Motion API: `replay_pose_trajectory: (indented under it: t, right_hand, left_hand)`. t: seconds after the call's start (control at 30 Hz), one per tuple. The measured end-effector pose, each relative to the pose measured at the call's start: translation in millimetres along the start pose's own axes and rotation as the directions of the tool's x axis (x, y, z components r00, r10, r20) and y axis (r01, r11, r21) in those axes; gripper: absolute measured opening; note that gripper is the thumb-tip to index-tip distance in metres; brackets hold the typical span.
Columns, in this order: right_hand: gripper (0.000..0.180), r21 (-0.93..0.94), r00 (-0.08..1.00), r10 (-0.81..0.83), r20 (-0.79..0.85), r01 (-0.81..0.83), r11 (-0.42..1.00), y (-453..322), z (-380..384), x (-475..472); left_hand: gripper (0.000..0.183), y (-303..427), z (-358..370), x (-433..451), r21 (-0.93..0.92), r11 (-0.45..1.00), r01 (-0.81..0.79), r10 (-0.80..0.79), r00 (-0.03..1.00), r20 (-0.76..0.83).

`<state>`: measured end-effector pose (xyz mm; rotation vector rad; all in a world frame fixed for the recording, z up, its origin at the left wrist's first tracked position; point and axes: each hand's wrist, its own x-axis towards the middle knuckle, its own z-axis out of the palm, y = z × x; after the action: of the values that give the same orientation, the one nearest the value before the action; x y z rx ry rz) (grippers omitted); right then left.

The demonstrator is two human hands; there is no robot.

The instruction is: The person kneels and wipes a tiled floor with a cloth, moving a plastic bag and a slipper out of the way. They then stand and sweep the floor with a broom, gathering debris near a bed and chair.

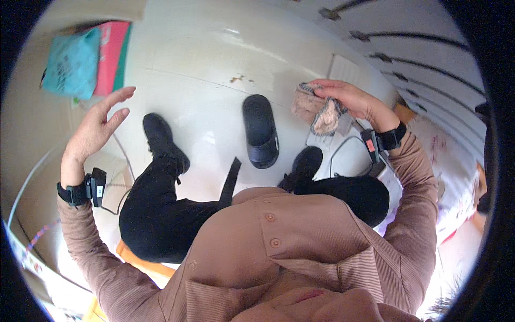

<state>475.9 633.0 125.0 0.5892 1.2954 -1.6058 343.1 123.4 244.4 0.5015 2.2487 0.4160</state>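
Pinched in the fingers of my right hand (pixel 350 96) is a pinkish cloth (pixel 304 105) with a dark striped border, hanging in loose folds above the floor. My left hand (pixel 90 126) is raised on the other side, its thumb and fingers apart and nothing in it. A teal bag (pixel 72 62) bearing dark print is nearest to that hand, beyond the fingertips. On the pale floor (pixel 201 92) between my feet lies a single black slip-on shoe (pixel 259 120), apart from both hands.
Behind the teal bag stands a red and green box (pixel 112 56). Small brown bits (pixel 239 78) lie on the floor. A white power strip (pixel 320 141) and a dark cable (pixel 342 141) are near my right foot (pixel 307 161). Furniture with dark bars (pixel 418 36) lines the right.
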Motion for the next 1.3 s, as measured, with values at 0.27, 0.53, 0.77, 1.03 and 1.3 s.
replay_pose_trajectory:
  t: [0.27,0.53,0.77,1.03,1.3]
  right_hand:
    - [0.056,0.045,0.941,-0.014,0.338,-0.001,0.999,-26,31,104]
    - [0.055,-0.378,0.973,-0.162,0.164,0.214,0.901,-68,26,96]
    - [0.055,-0.572,0.901,-0.424,-0.097,0.298,0.764,-42,23,15]
    - [0.058,-0.401,0.780,-0.298,-0.550,0.066,0.914,9,98,-121]
    - [0.054,-0.057,0.788,-0.203,-0.582,0.209,0.976,39,150,-78]
  left_hand:
    - [0.044,22,8,5,0.153,0.983,-0.098,0.106,0.993,-0.049]
    - [0.049,38,91,64,-0.023,0.975,-0.223,0.210,0.871,0.443]
    - [0.058,13,246,159,-0.110,0.589,-0.801,0.714,0.451,0.536]
    - [0.030,16,355,157,-0.162,0.420,-0.893,0.854,0.328,0.405]
    - [0.028,-45,276,147,-0.313,0.610,-0.728,0.786,0.504,0.359]
